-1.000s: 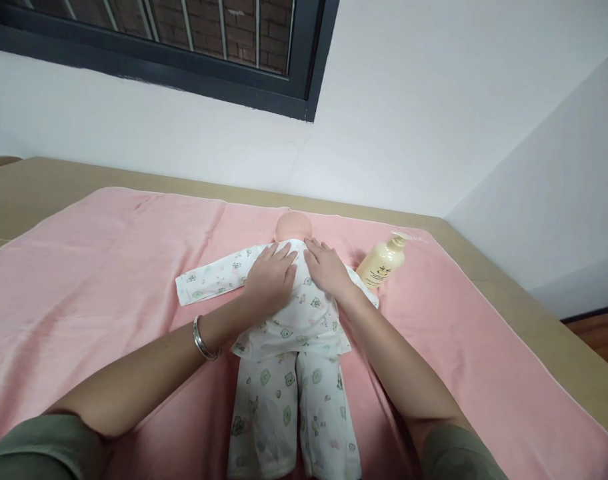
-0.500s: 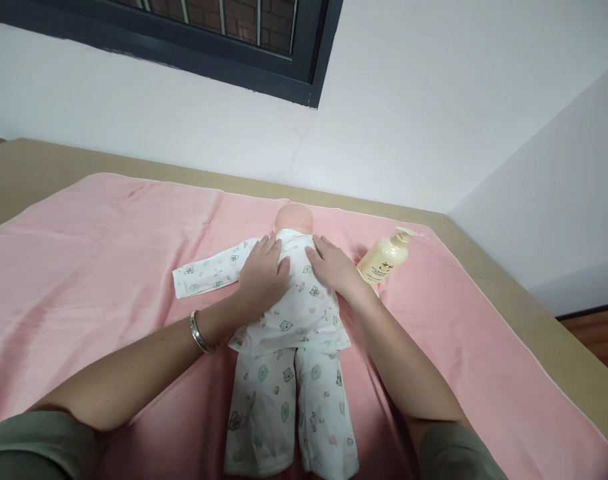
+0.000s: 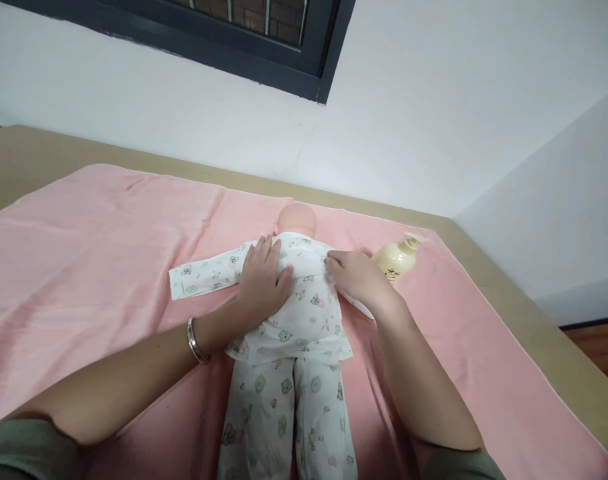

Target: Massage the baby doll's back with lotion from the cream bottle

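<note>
A baby doll [image 3: 295, 218] lies face down on a pink towel [image 3: 99, 253], dressed in a white printed top [image 3: 304, 313] and matching trousers [image 3: 289, 413]. My left hand [image 3: 261, 280] lies flat and open on the doll's left shoulder and upper back, a silver bangle on its wrist. On the doll's right shoulder rests my right hand [image 3: 357, 277], fingers together and pointing toward the middle of the back. One empty sleeve [image 3: 204, 275] stretches out to the left.
A cream pump bottle [image 3: 398, 257] lies on the towel just right of my right hand. The towel covers a tan surface [image 3: 534, 320] that ends at a white wall. A dark window frame [image 3: 264, 60] is above. Wooden floor shows at far right.
My hands have slid apart from the middle of the doll's upper back out to its shoulders. The right hand now partly covers the bottle. The view shifted slightly.
</note>
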